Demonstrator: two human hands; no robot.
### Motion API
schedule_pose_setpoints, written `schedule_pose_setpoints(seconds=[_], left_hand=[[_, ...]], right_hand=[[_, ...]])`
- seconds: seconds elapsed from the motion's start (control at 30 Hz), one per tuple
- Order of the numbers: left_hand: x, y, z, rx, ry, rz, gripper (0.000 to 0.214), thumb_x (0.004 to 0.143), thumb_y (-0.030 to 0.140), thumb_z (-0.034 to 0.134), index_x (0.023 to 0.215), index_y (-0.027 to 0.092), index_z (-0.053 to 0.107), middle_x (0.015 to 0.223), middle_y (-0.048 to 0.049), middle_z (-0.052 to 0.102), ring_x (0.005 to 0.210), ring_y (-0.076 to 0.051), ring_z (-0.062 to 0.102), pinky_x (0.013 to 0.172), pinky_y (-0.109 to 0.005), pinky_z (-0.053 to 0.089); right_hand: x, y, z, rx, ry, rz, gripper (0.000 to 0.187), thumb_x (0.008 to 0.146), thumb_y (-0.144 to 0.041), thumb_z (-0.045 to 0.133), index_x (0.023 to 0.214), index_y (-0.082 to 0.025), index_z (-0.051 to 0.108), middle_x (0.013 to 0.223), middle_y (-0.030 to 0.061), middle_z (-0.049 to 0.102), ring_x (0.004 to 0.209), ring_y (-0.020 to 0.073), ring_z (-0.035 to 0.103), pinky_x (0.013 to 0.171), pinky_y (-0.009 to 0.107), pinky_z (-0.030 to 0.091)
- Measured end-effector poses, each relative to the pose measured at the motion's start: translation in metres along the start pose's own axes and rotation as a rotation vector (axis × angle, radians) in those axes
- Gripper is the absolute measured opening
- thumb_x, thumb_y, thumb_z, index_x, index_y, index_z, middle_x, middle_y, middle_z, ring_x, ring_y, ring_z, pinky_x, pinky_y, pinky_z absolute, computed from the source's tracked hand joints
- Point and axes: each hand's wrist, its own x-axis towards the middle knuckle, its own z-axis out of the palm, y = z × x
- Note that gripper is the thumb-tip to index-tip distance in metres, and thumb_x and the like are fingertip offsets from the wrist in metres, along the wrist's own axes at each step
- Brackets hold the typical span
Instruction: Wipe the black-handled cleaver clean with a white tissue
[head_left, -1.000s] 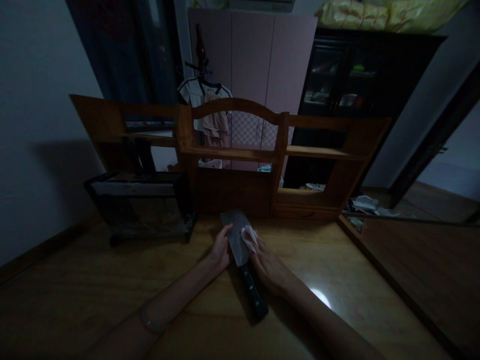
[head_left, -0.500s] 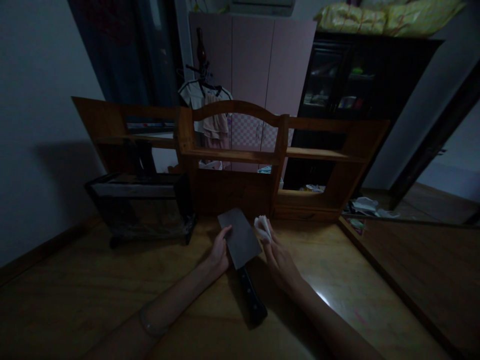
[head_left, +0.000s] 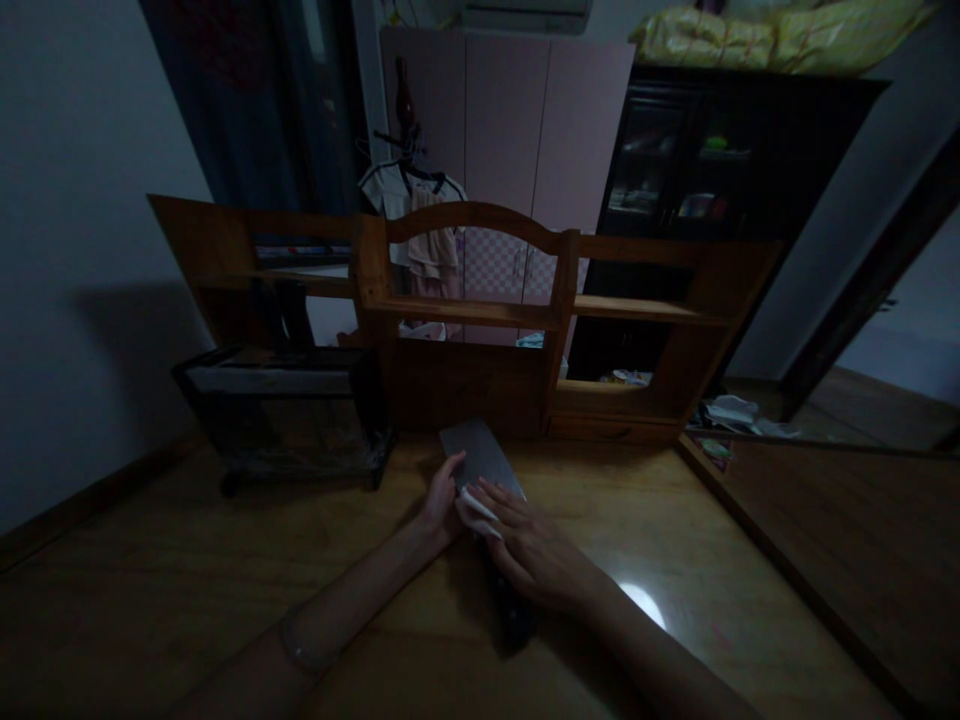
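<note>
A cleaver [head_left: 480,452] with a broad grey blade and a black handle is held above the wooden tabletop, its handle pointing toward me. My left hand [head_left: 442,505] grips the blade by its left edge, thumb on the upper face. Pressed against the lower part of the blade is a folded white tissue [head_left: 478,512], under the fingers of my right hand [head_left: 529,540]. That hand covers the joint of blade and handle and part of the handle.
A black knife block [head_left: 281,415] with dark handles sticking up stands at the left. Along the table's back runs a wooden shelf unit [head_left: 472,315]. Behind it are a pink wardrobe [head_left: 502,130] and a dark cabinet [head_left: 742,200]. A raised wooden edge [head_left: 780,560] borders the right side.
My right hand has moved left and down with the tissue, from beside the cleaver onto its blade. The left hand keeps its hold, and the cleaver has barely moved.
</note>
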Motion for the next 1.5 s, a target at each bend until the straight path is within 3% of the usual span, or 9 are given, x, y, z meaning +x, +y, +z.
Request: schedule_pose_setpoints(seconds=[0.13, 0.3, 0.53, 0.8, 1.13, 1.27, 1.5], left_hand=[[0.002, -0.001, 0.0, -0.022, 0.032, 0.037, 0.037, 0.091, 0.044, 0.048, 0.076, 0.013, 0.063, 0.064, -0.0103, 0.07, 0.057, -0.023, 0.068, 0.06, -0.033, 0.054], [0.002, -0.002, 0.0, -0.047, 0.001, 0.092, 0.034, 0.09, 0.041, 0.049, 0.083, 0.011, 0.065, 0.069, -0.0099, 0.071, 0.058, -0.022, 0.068, 0.062, -0.032, 0.054], [0.007, -0.003, -0.003, -0.05, -0.011, 0.127, 0.034, 0.092, 0.036, 0.048, 0.096, 0.008, 0.066, 0.082, -0.0126, 0.074, 0.068, -0.023, 0.07, 0.07, -0.033, 0.055], [0.01, -0.003, -0.004, -0.081, 0.032, 0.156, 0.028, 0.091, 0.033, 0.052, 0.095, 0.01, 0.066, 0.08, -0.0103, 0.074, 0.066, -0.021, 0.071, 0.071, -0.031, 0.056], [0.009, -0.004, 0.001, -0.082, 0.033, 0.153, 0.031, 0.091, 0.034, 0.052, 0.104, 0.01, 0.066, 0.088, -0.0106, 0.075, 0.076, -0.022, 0.072, 0.079, -0.032, 0.056], [0.003, -0.004, 0.005, -0.054, 0.016, 0.136, 0.031, 0.092, 0.034, 0.048, 0.101, 0.009, 0.066, 0.085, -0.011, 0.075, 0.072, -0.021, 0.072, 0.077, -0.032, 0.056], [-0.001, -0.002, 0.004, 0.017, 0.016, 0.042, 0.038, 0.092, 0.042, 0.047, 0.08, 0.011, 0.065, 0.07, -0.013, 0.072, 0.063, -0.025, 0.071, 0.065, -0.032, 0.055]], right_hand=[[0.001, 0.0, 0.002, -0.071, -0.003, 0.03, 0.05, 0.101, -0.023, 0.033, 0.151, -0.021, 0.028, 0.157, 0.0042, 0.028, 0.147, 0.0183, 0.016, 0.122, 0.043, 0.019], [0.002, 0.003, 0.004, -0.122, 0.058, 0.111, 0.049, 0.102, -0.025, 0.031, 0.151, -0.025, 0.029, 0.157, 0.0021, 0.028, 0.148, 0.0207, 0.015, 0.122, 0.05, 0.016], [0.001, 0.011, 0.009, 0.008, 0.112, 0.172, 0.047, 0.103, -0.028, 0.029, 0.151, -0.025, 0.029, 0.16, 0.0, 0.017, 0.148, 0.0198, 0.01, 0.12, 0.044, 0.026], [0.0, 0.018, 0.012, 0.047, 0.191, 0.26, 0.045, 0.104, -0.03, 0.028, 0.149, -0.026, 0.035, 0.159, -0.001, 0.022, 0.148, 0.0197, 0.009, 0.121, 0.045, 0.023], [-0.004, 0.026, 0.007, 0.021, 0.288, 0.321, 0.047, 0.103, -0.03, 0.027, 0.149, -0.022, 0.035, 0.158, 0.0043, 0.026, 0.146, 0.0223, 0.018, 0.12, 0.046, 0.026], [-0.005, 0.021, 0.0, 0.002, 0.189, 0.201, 0.049, 0.103, -0.03, 0.029, 0.152, -0.025, 0.026, 0.159, 0.0019, 0.021, 0.147, 0.0202, 0.014, 0.12, 0.044, 0.026], [-0.001, 0.001, -0.002, -0.001, -0.001, 0.049, 0.049, 0.103, -0.03, 0.031, 0.152, -0.025, 0.026, 0.157, 0.0013, 0.028, 0.148, 0.0183, 0.013, 0.121, 0.043, 0.022]])
